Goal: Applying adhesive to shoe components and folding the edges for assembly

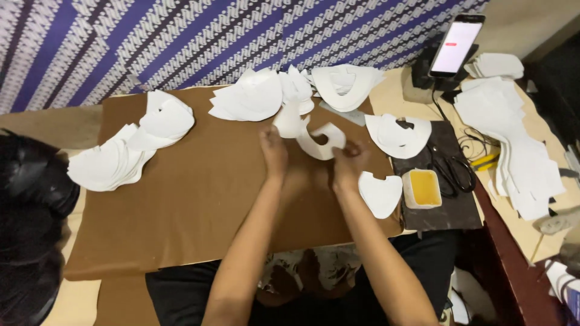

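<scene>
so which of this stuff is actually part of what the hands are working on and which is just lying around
In use:
left hand
right hand
curved white piece held between them
stacks of white pieces
brown board
yellow tub, probably

Lying about:
scissors
phone on its stand
patterned cloth
dark bag

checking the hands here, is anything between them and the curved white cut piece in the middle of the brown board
Nothing visible. The left hand and right hand both already touch the curved white piece, holding it just above the brown board. The other white stacks lie off to the sides.
</scene>
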